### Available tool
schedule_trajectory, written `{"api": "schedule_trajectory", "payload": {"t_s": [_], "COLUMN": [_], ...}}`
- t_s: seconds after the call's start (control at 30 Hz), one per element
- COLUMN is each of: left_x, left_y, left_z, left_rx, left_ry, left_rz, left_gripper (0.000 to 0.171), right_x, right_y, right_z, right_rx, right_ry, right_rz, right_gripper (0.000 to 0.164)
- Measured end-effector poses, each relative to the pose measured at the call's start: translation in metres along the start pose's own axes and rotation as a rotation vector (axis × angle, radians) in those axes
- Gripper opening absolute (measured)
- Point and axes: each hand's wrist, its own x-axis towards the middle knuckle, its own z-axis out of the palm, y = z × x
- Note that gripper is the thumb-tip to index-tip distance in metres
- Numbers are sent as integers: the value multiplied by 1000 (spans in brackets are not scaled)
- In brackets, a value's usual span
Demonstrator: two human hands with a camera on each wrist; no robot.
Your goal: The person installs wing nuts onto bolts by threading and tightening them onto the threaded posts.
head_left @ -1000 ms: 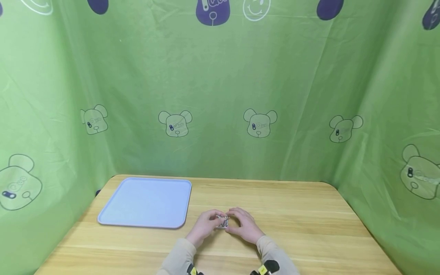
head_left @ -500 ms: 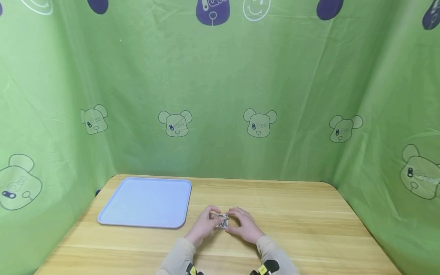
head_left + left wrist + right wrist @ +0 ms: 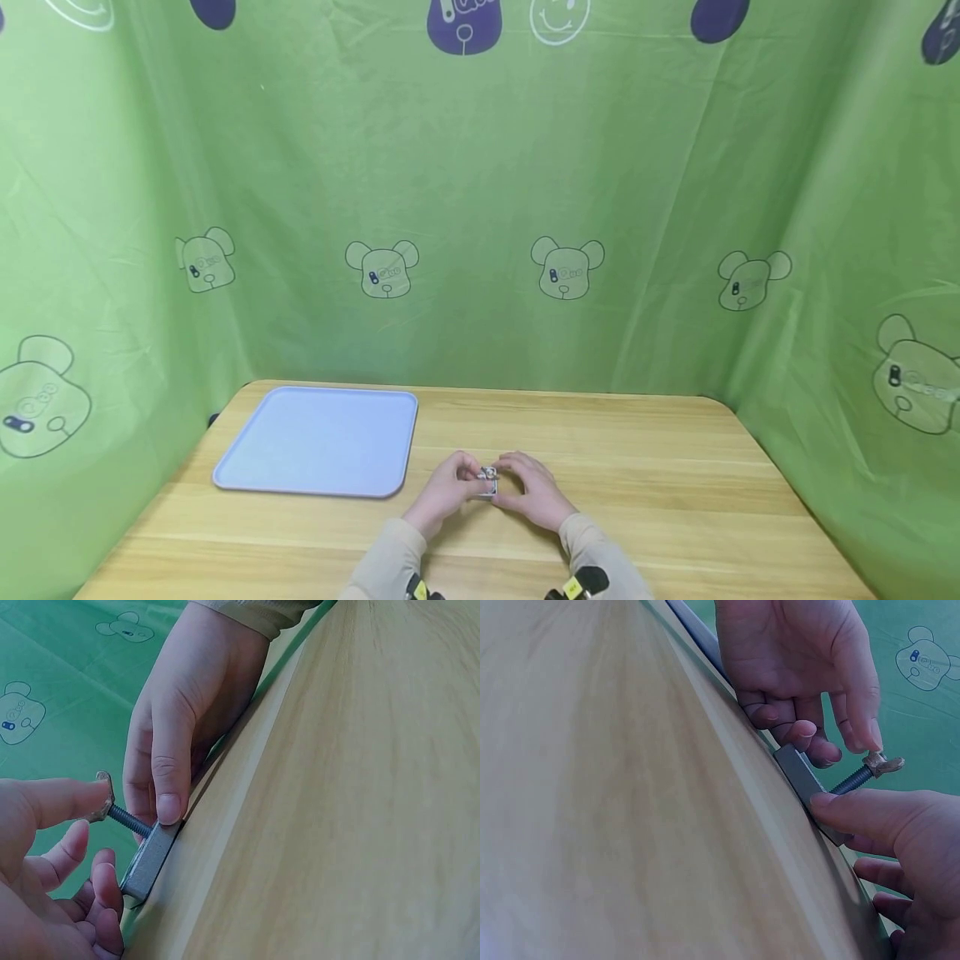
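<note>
Left hand (image 3: 444, 493) and right hand (image 3: 534, 493) are meeting around a small grey block (image 3: 154, 859), which is lying on the wooden table (image 3: 660, 483). A wing-headed screw (image 3: 129, 819) is projecting from the block's top, its threaded shaft showing between block and head. At the block's right side, the right hand is gripping it: the thumb is pressing on the upper edge while fingers are curling behind. At the block's left side, the left hand is reaching over the top; one outstretched digit is touching the screw's head, and a second fingertip is resting just beside it. Whether these two are pinching the head, I cannot tell. Its remaining fingers are curling loosely near the block's left end.

To the left of the block and farther from the person, well apart, a pale blue tray (image 3: 322, 442) is lying. Beyond the block and to either side, a green curtain (image 3: 480, 150) is hanging, showing printed bear heads (image 3: 386, 273). On the block's near side, beige sleeves (image 3: 386, 554) are covering both forearms.
</note>
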Motion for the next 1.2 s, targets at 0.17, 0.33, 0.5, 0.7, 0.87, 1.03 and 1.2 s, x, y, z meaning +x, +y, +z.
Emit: {"api": "schedule_trajectory", "payload": {"t_s": [0.17, 0.33, 0.5, 0.7, 0.87, 1.03, 1.2], "left_x": [0, 0, 0, 0, -1, -3, -3], "left_y": [-1, 0, 1, 1, 2, 3, 3], "left_z": [-1, -2, -2, 1, 3, 2, 2], "left_rx": [12, 32, 34, 33, 35, 38, 32], "left_ry": [-16, -35, -41, -20, -8, -9, -8], "left_rz": [10, 26, 23, 32, 32, 30, 31], "left_gripper": [35, 36, 33, 25, 23, 23, 22], "right_x": [0, -1, 0, 0, 0, -1, -1], "right_y": [0, -1, -1, 0, 2, 3, 3], "right_z": [0, 0, 0, 1, 2, 2, 2], "right_rx": [3, 11, 5, -1, 1, -5, -18], "right_ry": [-1, 1, 8, 10, 11, 23, 40], "right_rz": [3, 8, 1, -11, -7, -11, -34], "right_gripper": [58, 57, 57, 58, 58, 56, 55]}}
